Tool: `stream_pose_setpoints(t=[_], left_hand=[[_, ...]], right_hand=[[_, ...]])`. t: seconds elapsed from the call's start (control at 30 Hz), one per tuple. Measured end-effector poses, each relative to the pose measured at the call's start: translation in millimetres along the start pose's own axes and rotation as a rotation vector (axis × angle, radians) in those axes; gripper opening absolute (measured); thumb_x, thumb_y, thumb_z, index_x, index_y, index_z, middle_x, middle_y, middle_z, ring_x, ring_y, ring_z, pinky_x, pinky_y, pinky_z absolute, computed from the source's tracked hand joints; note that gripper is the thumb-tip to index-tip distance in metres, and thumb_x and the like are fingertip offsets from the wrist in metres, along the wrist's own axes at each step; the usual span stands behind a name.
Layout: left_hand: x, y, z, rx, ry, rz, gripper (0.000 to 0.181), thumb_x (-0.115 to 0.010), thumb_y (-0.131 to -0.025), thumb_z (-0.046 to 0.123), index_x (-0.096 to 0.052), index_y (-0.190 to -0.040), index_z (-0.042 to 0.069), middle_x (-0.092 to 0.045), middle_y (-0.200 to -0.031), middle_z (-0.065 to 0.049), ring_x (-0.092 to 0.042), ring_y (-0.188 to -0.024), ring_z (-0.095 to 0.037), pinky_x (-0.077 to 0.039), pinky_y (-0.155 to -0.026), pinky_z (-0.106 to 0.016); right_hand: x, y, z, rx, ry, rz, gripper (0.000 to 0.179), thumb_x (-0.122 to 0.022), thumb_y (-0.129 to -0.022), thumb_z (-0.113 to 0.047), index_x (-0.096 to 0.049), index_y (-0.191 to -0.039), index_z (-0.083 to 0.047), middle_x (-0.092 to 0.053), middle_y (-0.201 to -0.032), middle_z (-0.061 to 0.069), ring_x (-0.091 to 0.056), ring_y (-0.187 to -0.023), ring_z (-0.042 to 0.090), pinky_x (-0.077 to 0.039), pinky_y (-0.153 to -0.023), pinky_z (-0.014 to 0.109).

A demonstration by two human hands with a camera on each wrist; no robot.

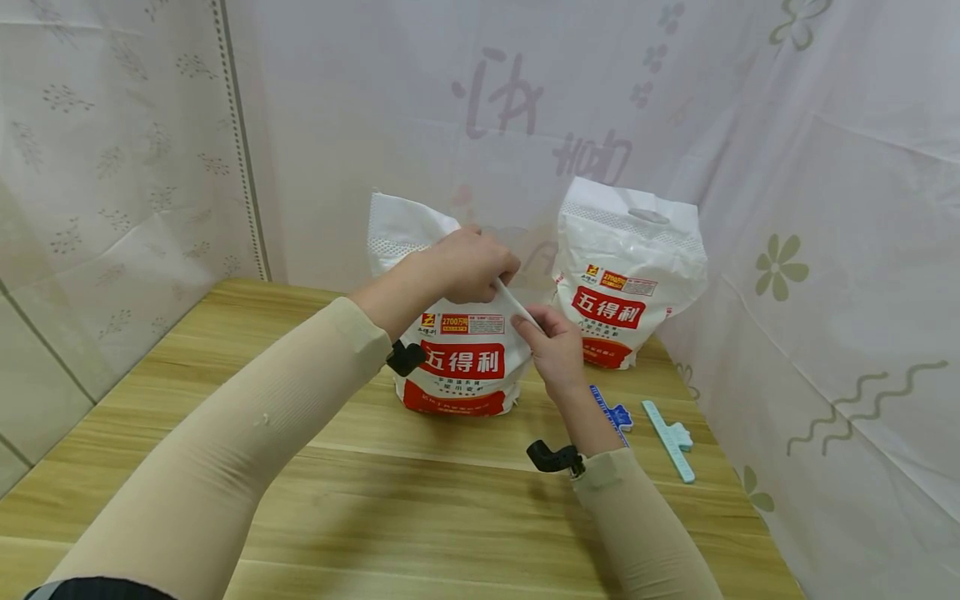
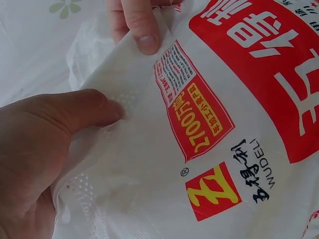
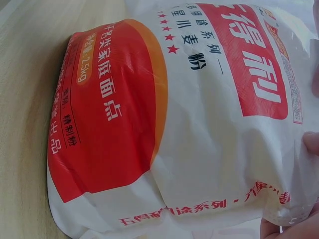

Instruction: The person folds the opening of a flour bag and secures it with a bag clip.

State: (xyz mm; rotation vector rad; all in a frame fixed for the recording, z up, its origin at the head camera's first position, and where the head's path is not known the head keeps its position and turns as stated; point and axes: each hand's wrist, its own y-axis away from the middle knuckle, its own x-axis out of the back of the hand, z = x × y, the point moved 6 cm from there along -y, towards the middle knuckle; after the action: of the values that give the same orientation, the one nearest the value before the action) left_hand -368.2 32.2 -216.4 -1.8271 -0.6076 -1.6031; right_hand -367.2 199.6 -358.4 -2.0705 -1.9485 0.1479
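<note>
the left hand's (image 1: pixel 476 267) fingers grip the top of a white-and-red flour bag (image 1: pixel 468 361) standing on the wooden tabletop (image 1: pixel 375 517); the right hand (image 1: pixel 561 348) pinches its upper right edge between thumb and fingers. a second flour bag (image 1: pixel 609 307) stands to the right, with a blue clip (image 1: pixel 620 417) (partly hidden by the right arm) and a pale teal clip (image 1: pixel 670 442) lying nearer.

Flour bag (image 3: pixel 199 139), white, one, seen sideways; front bears a red panel (image 3: pixel 264 97) with white characters, a row of red stars (image 3: pixel 172 49) and a red field (image 3: pixel 124 144) edged in orange, marked 2.5kg, toward the base. Wooden tabletop (image 3: pixel 27 124), one, at the bag's base. Right hand (image 3: pixel 300 230), partly cut off, at the bag's upper end; thumb (image 3: pixel 312 142) against the bag's front.
</note>
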Motion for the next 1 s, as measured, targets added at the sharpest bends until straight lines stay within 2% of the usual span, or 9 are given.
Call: stream_pose_setpoints(t=[0.27, 0.4, 0.53, 0.63, 0.83, 1.0], left_hand=[[0.0, 1.0, 0.0, -0.004, 0.0, -0.005, 0.006, -0.076, -0.103, 0.019, -0.073, -0.108, 0.017, -0.075, -0.103, -0.001, -0.062, -0.102, -0.026, -0.046, -0.107, -0.044], [-0.1, 1.2, -0.7, -0.003, 0.003, -0.011, 0.006, -0.074, -0.103, 0.018, -0.072, -0.108, 0.017, -0.075, -0.103, 0.0, -0.062, -0.102, -0.026, -0.046, -0.107, -0.044], [0.3, 1.3, -1.6, -0.003, 0.008, -0.014, 0.006, -0.074, -0.103, 0.018, -0.071, -0.108, 0.017, -0.074, -0.102, 0.0, -0.062, -0.102, -0.025, -0.046, -0.107, -0.044], [1.0, 1.2, -2.1, -0.003, 0.008, -0.012, 0.005, -0.074, -0.103, 0.018, -0.071, -0.107, 0.017, -0.074, -0.102, 0.0, -0.062, -0.101, -0.025, -0.045, -0.107, -0.044], [2.6, 0.6, -2.6, -0.01, 0.031, 0.009, 0.009, -0.07, -0.103, 0.017, -0.074, -0.111, 0.018, -0.076, -0.106, 0.001, -0.064, -0.102, -0.024, -0.044, -0.109, -0.045], [5.2, 0.8, -3.7, -0.034, 0.058, 0.042, 0.011, -0.068, -0.103, 0.02, -0.077, -0.109, 0.02, -0.078, -0.105, 0.003, -0.066, -0.101, -0.021, -0.044, -0.11, -0.047]], right_hand=[[-0.6, 0.3, 0.0, -0.008, -0.002, -0.001, 0.025, -0.076, -0.105, -0.023, -0.075, -0.124, -0.006, -0.076, -0.126, 0.008, -0.073, -0.113, 0.025, -0.065, -0.093, 0.028], [-0.2, 0.2, -2.0, -0.001, 0.016, 0.008, 0.028, -0.077, -0.105, -0.027, -0.076, -0.127, -0.01, -0.077, -0.128, 0.006, -0.072, -0.114, 0.022, -0.064, -0.093, 0.026], [0.7, -0.6, -6.2, 0.035, 0.03, 0.034, 0.029, -0.079, -0.103, -0.031, -0.077, -0.127, -0.014, -0.079, -0.121, 0.0, -0.071, -0.111, 0.018, -0.062, -0.092, 0.023], [1.2, -0.7, -9.7, 0.061, 0.022, 0.062, 0.029, -0.081, -0.102, -0.029, -0.08, -0.124, -0.01, -0.081, -0.114, -0.001, -0.073, -0.106, 0.017, -0.062, -0.09, 0.023], [4.0, -0.2, -10.6, 0.047, 0.037, 0.122, 0.028, -0.083, -0.101, -0.033, -0.083, -0.119, -0.012, -0.082, -0.11, -0.004, -0.073, -0.103, 0.018, -0.063, -0.088, 0.022], [3.9, -1.6, -9.8, 0.049, 0.03, 0.115, 0.03, -0.084, -0.1, -0.034, -0.083, -0.118, -0.011, -0.081, -0.109, -0.002, -0.073, -0.104, 0.02, -0.063, -0.09, 0.023]])
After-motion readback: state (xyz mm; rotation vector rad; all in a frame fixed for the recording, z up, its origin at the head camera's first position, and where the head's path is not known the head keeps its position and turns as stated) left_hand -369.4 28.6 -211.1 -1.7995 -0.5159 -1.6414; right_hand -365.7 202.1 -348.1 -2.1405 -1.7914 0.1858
